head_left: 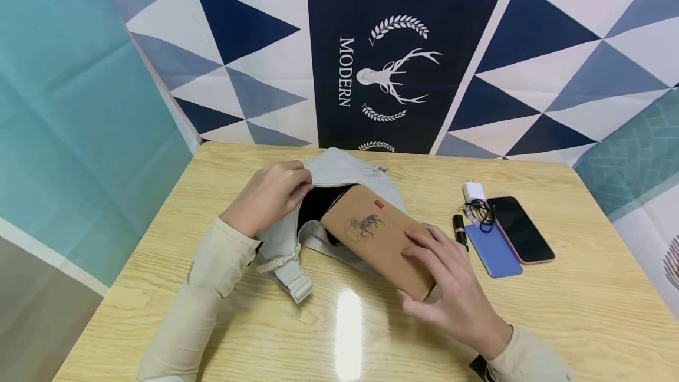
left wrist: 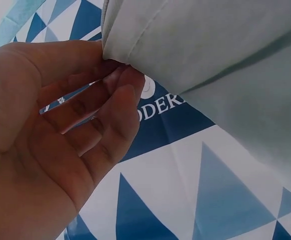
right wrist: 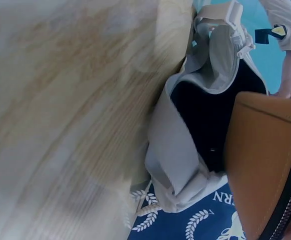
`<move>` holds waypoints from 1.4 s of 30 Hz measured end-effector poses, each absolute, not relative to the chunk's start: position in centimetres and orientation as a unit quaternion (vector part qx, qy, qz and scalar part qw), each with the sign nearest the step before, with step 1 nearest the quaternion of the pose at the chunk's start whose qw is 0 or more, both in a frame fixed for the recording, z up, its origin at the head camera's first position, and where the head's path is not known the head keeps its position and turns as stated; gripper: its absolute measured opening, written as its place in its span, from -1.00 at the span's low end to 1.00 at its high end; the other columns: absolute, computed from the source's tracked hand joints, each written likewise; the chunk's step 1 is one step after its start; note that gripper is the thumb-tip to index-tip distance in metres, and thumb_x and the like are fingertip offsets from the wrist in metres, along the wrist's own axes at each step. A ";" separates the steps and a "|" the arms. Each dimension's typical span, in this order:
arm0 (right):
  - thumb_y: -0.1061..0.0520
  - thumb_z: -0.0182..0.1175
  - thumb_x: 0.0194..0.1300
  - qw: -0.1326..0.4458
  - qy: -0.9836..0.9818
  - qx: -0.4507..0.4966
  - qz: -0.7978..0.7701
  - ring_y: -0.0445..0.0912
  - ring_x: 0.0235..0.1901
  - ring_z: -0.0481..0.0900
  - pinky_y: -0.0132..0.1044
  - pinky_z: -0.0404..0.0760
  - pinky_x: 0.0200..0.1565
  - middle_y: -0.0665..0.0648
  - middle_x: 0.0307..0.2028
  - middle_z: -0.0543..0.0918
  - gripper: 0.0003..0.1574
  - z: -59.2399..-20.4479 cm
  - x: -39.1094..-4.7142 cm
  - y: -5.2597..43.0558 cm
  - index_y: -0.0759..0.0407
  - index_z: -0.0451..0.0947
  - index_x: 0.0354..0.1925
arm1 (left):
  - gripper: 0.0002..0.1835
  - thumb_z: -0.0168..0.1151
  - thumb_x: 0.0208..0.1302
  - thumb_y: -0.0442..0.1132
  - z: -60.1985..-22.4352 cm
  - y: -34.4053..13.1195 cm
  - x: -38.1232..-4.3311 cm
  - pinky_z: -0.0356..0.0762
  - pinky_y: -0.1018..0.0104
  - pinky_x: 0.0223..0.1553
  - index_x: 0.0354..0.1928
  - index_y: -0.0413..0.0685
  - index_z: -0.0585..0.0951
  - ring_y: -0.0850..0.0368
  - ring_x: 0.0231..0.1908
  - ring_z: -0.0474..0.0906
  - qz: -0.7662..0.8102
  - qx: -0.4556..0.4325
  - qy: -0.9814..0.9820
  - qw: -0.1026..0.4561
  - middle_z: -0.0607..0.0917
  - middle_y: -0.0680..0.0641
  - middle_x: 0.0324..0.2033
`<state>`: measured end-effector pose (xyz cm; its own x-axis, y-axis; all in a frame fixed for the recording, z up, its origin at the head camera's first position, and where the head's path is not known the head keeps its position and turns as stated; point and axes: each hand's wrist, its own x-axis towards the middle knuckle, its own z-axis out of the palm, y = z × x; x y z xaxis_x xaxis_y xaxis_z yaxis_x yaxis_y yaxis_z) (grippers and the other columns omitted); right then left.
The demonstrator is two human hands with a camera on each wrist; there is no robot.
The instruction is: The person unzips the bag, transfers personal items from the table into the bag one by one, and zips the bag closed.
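A light grey bag (head_left: 339, 165) lies on the table with its mouth open, showing a dark inside. My left hand (head_left: 277, 193) pinches the upper edge of that mouth; the left wrist view shows thumb and fingertips on the bag's fabric (left wrist: 195, 45). In my right hand (head_left: 451, 282) is a tan zippered wallet (head_left: 379, 240), gripped by its near end. The wallet's far end reaches the bag's opening. In the right wrist view the wallet (right wrist: 263, 150) stands beside the bag's dark inside (right wrist: 200, 115), its zipper facing the right edge.
Right of the bag lie a black phone (head_left: 521, 229), a blue flat case (head_left: 493, 251), a small black tube (head_left: 459, 231) and a white charger plug (head_left: 474, 191) with a dark cable (head_left: 481, 214). A buckle (head_left: 300, 289) hangs from the bag's strap. Patterned cloth (head_left: 254, 46) stands behind the wooden table (head_left: 276, 346).
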<state>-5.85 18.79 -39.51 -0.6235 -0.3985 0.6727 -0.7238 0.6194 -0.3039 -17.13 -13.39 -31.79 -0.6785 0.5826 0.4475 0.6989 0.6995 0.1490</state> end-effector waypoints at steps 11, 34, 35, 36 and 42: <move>-0.17 0.30 0.10 0.246 -0.849 0.366 0.292 0.25 0.28 0.37 0.02 0.19 0.23 0.18 0.24 0.53 -0.38 -40.0 -6.3 18.4 0.12 0.58 0.06 | -0.89 0.26 0.30 -0.37 -32.1 -12.8 -17.0 0.51 0.28 -0.41 -0.40 -0.06 0.66 0.17 -0.46 0.49 -0.150 -0.368 -0.897 0.193 0.60 0.03 -0.44; -0.05 0.36 -0.16 0.244 -0.901 0.231 0.274 0.09 0.14 0.45 0.16 0.31 0.01 0.11 0.13 0.59 -0.37 -39.6 -7.6 14.8 0.09 0.56 -0.04 | -0.88 0.24 0.29 -0.39 -32.4 -12.0 -16.6 0.52 0.30 -0.44 -0.39 -0.07 0.67 0.19 -0.49 0.50 -0.136 -0.383 -0.891 0.204 0.60 0.02 -0.44; -0.06 0.36 -0.17 0.245 -0.904 0.227 0.268 0.09 0.12 0.45 0.14 0.31 -0.02 0.10 0.13 0.59 -0.36 -39.7 -7.7 14.7 0.09 0.56 -0.04 | -0.88 0.24 0.29 -0.39 -32.4 -11.9 -16.6 0.52 0.31 -0.44 -0.40 -0.07 0.67 0.20 -0.49 0.50 -0.135 -0.385 -0.890 0.204 0.60 0.02 -0.44; -0.07 0.36 -0.18 0.246 -0.906 0.224 0.262 0.08 0.11 0.45 0.13 0.32 -0.05 0.10 0.13 0.59 -0.36 -39.8 -7.8 14.6 0.09 0.56 -0.05 | -0.88 0.24 0.30 -0.39 -32.4 -11.9 -16.6 0.51 0.32 -0.44 -0.40 -0.07 0.67 0.20 -0.49 0.49 -0.134 -0.387 -0.889 0.205 0.60 0.02 -0.44; -0.15 0.32 -0.14 0.253 -0.919 0.224 0.201 0.11 0.04 0.48 0.10 0.39 -0.18 0.14 0.05 0.60 -0.39 -40.3 -8.2 14.3 0.10 0.57 -0.09 | -0.87 0.23 0.31 -0.38 -32.5 -11.7 -16.5 0.50 0.33 -0.44 -0.40 -0.06 0.66 0.21 -0.50 0.48 -0.137 -0.391 -0.887 0.204 0.59 0.03 -0.45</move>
